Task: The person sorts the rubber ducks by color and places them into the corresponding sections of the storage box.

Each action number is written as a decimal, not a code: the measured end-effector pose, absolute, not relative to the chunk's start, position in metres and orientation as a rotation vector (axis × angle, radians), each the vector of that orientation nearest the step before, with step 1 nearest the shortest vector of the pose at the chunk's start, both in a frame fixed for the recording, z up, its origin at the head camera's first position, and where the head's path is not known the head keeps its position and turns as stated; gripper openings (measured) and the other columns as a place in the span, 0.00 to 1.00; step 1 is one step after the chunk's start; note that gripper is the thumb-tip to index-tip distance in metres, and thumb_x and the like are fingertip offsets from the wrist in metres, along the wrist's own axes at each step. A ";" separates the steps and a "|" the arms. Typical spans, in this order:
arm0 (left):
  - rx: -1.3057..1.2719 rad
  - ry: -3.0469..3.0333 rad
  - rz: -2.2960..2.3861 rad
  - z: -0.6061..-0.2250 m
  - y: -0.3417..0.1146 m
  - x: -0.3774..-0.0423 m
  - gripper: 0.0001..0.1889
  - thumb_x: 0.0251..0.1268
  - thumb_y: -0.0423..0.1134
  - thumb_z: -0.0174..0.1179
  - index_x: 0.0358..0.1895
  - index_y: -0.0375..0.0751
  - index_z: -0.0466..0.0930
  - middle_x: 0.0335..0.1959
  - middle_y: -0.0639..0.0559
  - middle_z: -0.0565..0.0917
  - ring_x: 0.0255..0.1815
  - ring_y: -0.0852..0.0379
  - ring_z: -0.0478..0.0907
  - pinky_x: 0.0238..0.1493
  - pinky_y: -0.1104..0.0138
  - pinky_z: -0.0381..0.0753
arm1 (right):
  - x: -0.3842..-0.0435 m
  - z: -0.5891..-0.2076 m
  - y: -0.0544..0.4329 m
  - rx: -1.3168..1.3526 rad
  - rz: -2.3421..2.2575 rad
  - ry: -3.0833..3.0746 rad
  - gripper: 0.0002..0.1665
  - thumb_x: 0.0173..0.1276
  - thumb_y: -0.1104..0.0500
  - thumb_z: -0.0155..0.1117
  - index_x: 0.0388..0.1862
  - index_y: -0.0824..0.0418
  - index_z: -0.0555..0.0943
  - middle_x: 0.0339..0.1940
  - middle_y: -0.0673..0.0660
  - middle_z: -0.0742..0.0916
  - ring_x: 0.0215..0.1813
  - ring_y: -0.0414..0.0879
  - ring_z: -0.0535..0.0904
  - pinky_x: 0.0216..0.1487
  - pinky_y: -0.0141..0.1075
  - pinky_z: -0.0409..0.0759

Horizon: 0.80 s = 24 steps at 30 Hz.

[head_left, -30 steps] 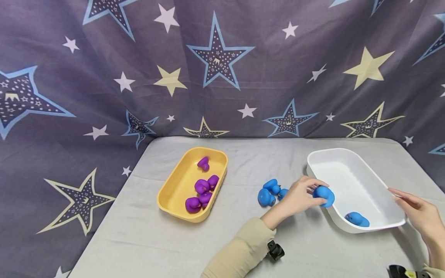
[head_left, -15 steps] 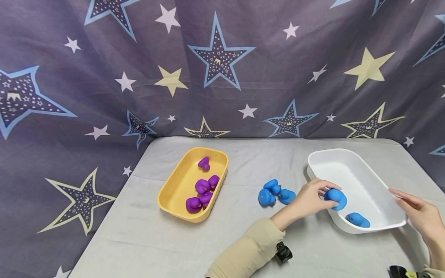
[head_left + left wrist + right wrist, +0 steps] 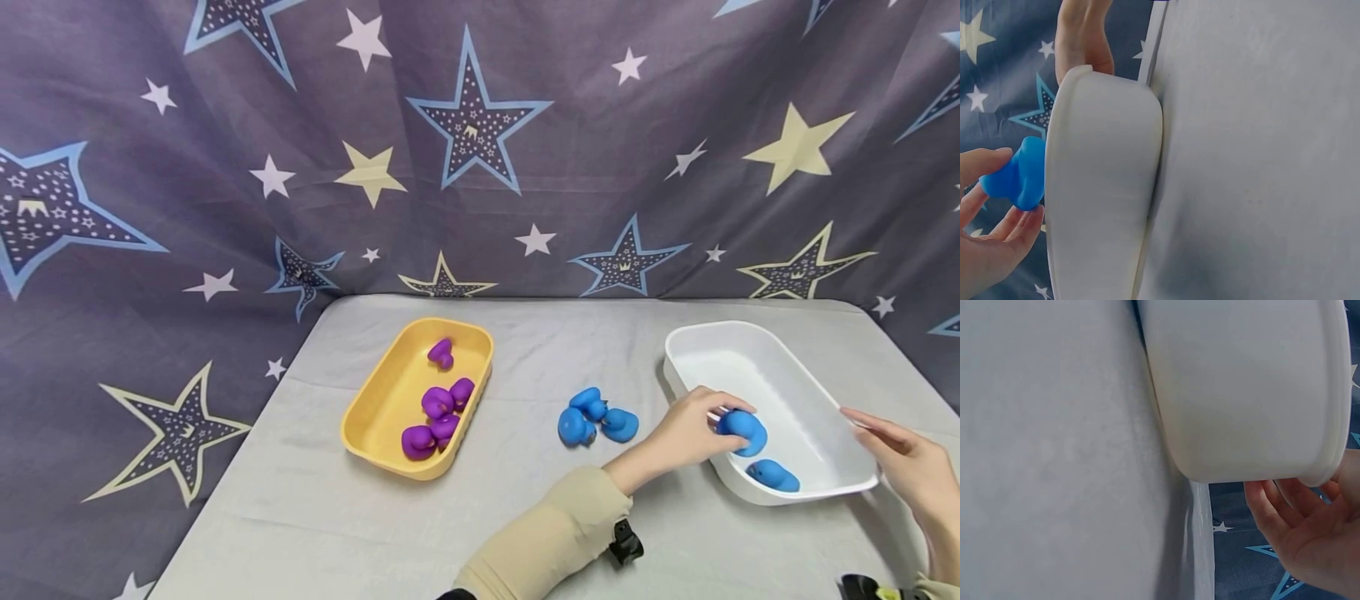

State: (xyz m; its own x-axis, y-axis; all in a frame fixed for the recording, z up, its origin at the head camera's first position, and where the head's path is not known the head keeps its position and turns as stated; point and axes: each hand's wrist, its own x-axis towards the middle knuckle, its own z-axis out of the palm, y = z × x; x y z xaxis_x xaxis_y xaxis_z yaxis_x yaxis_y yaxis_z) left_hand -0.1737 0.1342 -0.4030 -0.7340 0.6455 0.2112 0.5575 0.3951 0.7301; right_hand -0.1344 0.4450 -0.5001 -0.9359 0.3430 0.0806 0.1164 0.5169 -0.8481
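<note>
My left hand (image 3: pixel 697 429) pinches a blue rubber duck (image 3: pixel 744 432) over the near left part of a white plastic tub (image 3: pixel 757 350). In the left wrist view, thumb and fingertips hold this duck (image 3: pixel 1025 175) beside the tub's rim. Another blue duck (image 3: pixel 772 475) lies inside, at the near end. At the tub's right side, my right hand (image 3: pixel 903 458) grips the rim, with fingers against the outer wall in the right wrist view. Several loose blue ducks (image 3: pixel 619 424) sit on the table, left of the tub.
A yellow tub (image 3: pixel 367 417) stands on the left of the grey cloth-covered table (image 3: pixel 300 517), with several purple ducks (image 3: pixel 417 442) in it. Behind the table hangs a dark curtain (image 3: pixel 487 225) printed with stars.
My left hand has moved right with the duck, from the tub's left rim to over its inside. A loose blue duck behind the hand is now uncovered. The right hand keeps its place.
</note>
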 end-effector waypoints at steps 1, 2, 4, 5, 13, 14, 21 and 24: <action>1.090 2.535 1.256 -0.403 0.135 -0.173 0.18 0.50 0.39 0.64 0.47 0.51 0.78 0.40 0.58 0.73 0.36 0.75 0.69 0.34 0.89 0.63 | -0.135 -0.501 0.446 -0.389 1.388 -2.520 0.21 0.64 0.53 0.54 0.57 0.46 0.73 0.34 0.17 0.70 0.37 0.13 0.62 0.31 0.12 0.63; 1.083 2.535 1.251 -0.403 0.136 -0.173 0.18 0.50 0.39 0.64 0.48 0.51 0.78 0.40 0.59 0.73 0.36 0.75 0.69 0.34 0.89 0.63 | -0.135 -0.501 0.446 -0.382 1.392 -2.516 0.21 0.64 0.53 0.55 0.56 0.47 0.73 0.34 0.17 0.70 0.37 0.13 0.62 0.30 0.12 0.64; 1.074 2.536 1.245 -0.403 0.138 -0.173 0.18 0.50 0.39 0.64 0.48 0.51 0.78 0.40 0.59 0.73 0.36 0.75 0.69 0.34 0.89 0.62 | -0.135 -0.501 0.447 -0.377 1.401 -2.510 0.20 0.64 0.54 0.55 0.56 0.46 0.74 0.33 0.16 0.70 0.36 0.12 0.62 0.30 0.12 0.64; 1.072 2.537 1.242 -0.403 0.139 -0.173 0.18 0.50 0.39 0.64 0.48 0.51 0.78 0.40 0.59 0.73 0.36 0.75 0.69 0.34 0.89 0.62 | -0.135 -0.501 0.447 -0.374 1.405 -2.507 0.20 0.64 0.54 0.55 0.56 0.46 0.74 0.32 0.16 0.70 0.35 0.12 0.62 0.30 0.12 0.64; 1.054 2.532 1.253 -0.406 0.145 -0.173 0.18 0.50 0.38 0.64 0.48 0.51 0.78 0.40 0.59 0.73 0.36 0.75 0.69 0.34 0.89 0.62 | -0.134 -0.499 0.445 -0.401 1.388 -2.527 0.21 0.64 0.53 0.54 0.57 0.45 0.73 0.32 0.15 0.69 0.37 0.12 0.61 0.31 0.12 0.62; 1.052 2.530 1.257 -0.406 0.145 -0.173 0.18 0.50 0.38 0.64 0.48 0.51 0.77 0.39 0.59 0.73 0.36 0.75 0.69 0.34 0.89 0.62 | -0.134 -0.498 0.444 -0.403 1.381 -2.533 0.21 0.64 0.53 0.54 0.57 0.44 0.73 0.33 0.16 0.69 0.38 0.13 0.61 0.31 0.12 0.62; 1.054 2.514 1.338 -0.409 0.145 -0.175 0.19 0.50 0.38 0.64 0.49 0.49 0.77 0.41 0.57 0.75 0.39 0.73 0.71 0.37 0.89 0.64 | -0.134 -0.499 0.444 -0.412 1.378 -2.536 0.21 0.64 0.53 0.54 0.57 0.44 0.72 0.34 0.16 0.69 0.38 0.13 0.60 0.31 0.12 0.62; 1.052 2.508 1.386 -0.410 0.142 -0.175 0.18 0.50 0.38 0.64 0.48 0.48 0.77 0.41 0.56 0.75 0.39 0.72 0.73 0.37 0.88 0.66 | -0.134 -0.500 0.446 -0.388 1.403 -2.522 0.21 0.63 0.53 0.55 0.56 0.45 0.73 0.33 0.16 0.70 0.37 0.12 0.61 0.31 0.12 0.62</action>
